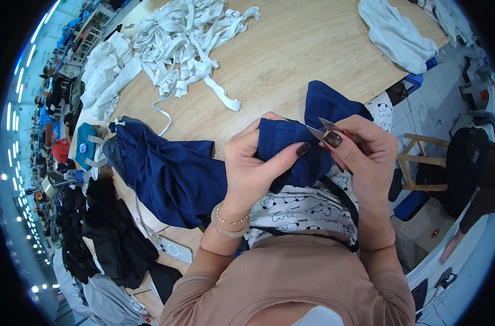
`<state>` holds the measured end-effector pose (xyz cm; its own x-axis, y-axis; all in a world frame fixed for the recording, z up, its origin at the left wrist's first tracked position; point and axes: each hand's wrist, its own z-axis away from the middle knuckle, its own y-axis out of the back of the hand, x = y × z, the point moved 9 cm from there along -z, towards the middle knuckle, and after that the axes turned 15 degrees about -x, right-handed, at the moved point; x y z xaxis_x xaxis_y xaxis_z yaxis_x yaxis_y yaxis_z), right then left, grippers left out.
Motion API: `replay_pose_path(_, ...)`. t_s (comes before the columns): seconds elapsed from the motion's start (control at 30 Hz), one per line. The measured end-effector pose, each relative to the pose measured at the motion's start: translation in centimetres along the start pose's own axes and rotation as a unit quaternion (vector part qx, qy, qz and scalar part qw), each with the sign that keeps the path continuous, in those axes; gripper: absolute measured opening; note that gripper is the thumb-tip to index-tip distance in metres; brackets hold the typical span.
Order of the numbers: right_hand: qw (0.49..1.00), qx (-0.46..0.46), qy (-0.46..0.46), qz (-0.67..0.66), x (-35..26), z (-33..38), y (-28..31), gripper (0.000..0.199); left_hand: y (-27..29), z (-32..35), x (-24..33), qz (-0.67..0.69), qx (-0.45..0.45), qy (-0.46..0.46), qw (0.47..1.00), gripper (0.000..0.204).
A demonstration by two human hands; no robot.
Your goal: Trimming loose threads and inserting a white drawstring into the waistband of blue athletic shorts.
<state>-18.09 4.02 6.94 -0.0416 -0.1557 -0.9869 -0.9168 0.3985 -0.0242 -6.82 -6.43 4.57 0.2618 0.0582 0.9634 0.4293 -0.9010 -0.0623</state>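
Brown ribbed top (291,277): 6 o'clock, nearest. Left hand (248,163): centre, grip pinching the gathered edge of navy cloth (282,136). Right hand (362,152): 3 o'clock, grip around small snips (316,132), blades parted, tips toward 10 o'clock, near left thumb. Judged hazards: slipping blades could nick thumb; bunched folds invite stray cuts. Beyond, 11 o'clock: white strips (176,46), heaped on desk (274,70).

L hand (244,163) is at the left side of the bunchy blue cloth (282,138), thumb on top, pinching. R hand (369,152) is to its right, fingers bent, thumb & finger pinched tight. L arm (220,252) & R arm (378,233) reach up to it w/ elbows bent.
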Motion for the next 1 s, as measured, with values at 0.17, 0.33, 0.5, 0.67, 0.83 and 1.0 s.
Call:
replay_pose_path(0.17, 0.993, 0.023, 0.029, -0.114, 0.3, 0.4, 0.5, 0.015, 0.0, -0.2, 0.6, -0.060, -0.004, -0.011, 0.998, 0.012)
replay_pose_path(0.33, 0.968, 0.094, 0.185, -0.142, -3.7, 0.3, 5.8, 0.034, 0.1, 0.7, -3.2, -0.003, 0.018, 0.090, 0.996, 0.008)
replay_pose_path(0.5, 0.999, 0.047, 0.013, 0.016, -2.2, 0.5, 3.8, 0.020, 0.5, 0.9, -3.1, 0.016, 0.029, 0.084, 0.996, 0.008)
replay_pose_path(0.67, 0.972, -0.060, -0.093, 0.207, 0.6, 0.3, 0.4, 0.011, 0.9, 1.0, -2.5, -0.007, 0.043, 0.061, 0.997, 0.008)
replay_pose_path(0.83, 0.968, -0.074, -0.110, 0.214, 1.0, 0.4, 0.0, 0.012, 0.6, 1.0, -1.7, -0.051, 0.028, 0.029, 0.998, 0.009)
replay_pose_path(1.0, 0.970, -0.078, -0.102, 0.206, 1.1, 0.2, -0.2, 0.013, 0.5, 1.0, -1.7, -0.050, 0.029, 0.039, 0.998, 0.009)
